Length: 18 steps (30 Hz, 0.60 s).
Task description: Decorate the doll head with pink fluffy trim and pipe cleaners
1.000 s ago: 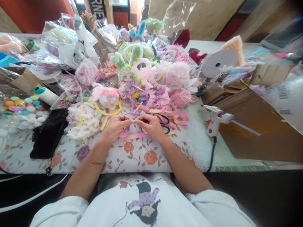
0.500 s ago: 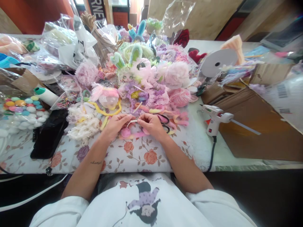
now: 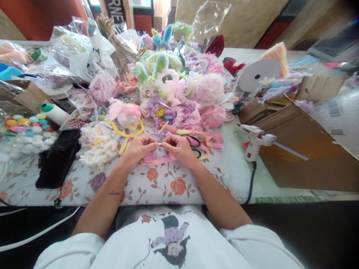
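My left hand (image 3: 139,149) and my right hand (image 3: 180,149) meet over the flowered cloth, both closed in a pinch. Between their fingertips runs a thin white strip (image 3: 160,144), mostly covered by the fingers; its exact kind is unclear. Just under my hands lies a fuzzy pink-and-yellow strip (image 3: 160,161). Black scissor handles (image 3: 197,152) show right beside my right hand. Beyond my hands are a small cream-coloured stick (image 3: 163,127), a pink-haired round head (image 3: 128,116) and a yellow fuzzy stem (image 3: 134,135).
A white glue gun (image 3: 252,140) stands at the right, before a cardboard box (image 3: 308,153). A black phone (image 3: 57,160) lies at the left near cream yarn (image 3: 98,151). Dolls (image 3: 151,91), pink yarn (image 3: 211,115) and plastic bags crowd the back.
My left fingertips have moved slightly right, closer to my right fingertips. Less of the white strip shows, and the beaded-looking strand that hung below it is no longer visible.
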{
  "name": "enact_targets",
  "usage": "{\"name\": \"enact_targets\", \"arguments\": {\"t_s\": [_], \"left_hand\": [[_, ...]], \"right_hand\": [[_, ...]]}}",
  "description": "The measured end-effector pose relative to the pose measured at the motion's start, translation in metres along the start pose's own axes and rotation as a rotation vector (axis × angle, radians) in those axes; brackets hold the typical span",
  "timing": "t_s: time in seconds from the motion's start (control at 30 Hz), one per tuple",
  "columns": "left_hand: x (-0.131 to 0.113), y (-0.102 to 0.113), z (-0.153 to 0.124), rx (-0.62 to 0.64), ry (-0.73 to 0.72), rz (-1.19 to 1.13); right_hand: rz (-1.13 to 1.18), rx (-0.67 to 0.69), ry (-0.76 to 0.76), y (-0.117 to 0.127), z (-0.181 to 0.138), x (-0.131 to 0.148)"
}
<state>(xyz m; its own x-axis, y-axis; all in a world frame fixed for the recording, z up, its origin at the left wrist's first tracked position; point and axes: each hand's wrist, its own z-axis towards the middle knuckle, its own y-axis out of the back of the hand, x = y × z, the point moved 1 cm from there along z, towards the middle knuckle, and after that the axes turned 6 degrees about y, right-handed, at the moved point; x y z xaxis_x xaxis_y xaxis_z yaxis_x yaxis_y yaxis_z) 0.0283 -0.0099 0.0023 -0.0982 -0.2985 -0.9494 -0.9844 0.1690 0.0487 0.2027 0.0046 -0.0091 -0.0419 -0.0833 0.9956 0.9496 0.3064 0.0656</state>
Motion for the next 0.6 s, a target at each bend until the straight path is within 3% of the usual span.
{"name": "enact_targets", "arguments": {"t_s": [0.33, 0.6], "left_hand": [[0.0036, 0.0018, 0.0026, 0.008, 0.082, -0.105], [0.0026, 0.0033, 0.0034, -0.059, 0.124, -0.118]], "right_hand": [[0.039, 0.113, -0.027, 0.0046, 0.0004, 0.0052], [-0.096, 0.057, 0.076, 0.0007, 0.001, -0.0043]]}}
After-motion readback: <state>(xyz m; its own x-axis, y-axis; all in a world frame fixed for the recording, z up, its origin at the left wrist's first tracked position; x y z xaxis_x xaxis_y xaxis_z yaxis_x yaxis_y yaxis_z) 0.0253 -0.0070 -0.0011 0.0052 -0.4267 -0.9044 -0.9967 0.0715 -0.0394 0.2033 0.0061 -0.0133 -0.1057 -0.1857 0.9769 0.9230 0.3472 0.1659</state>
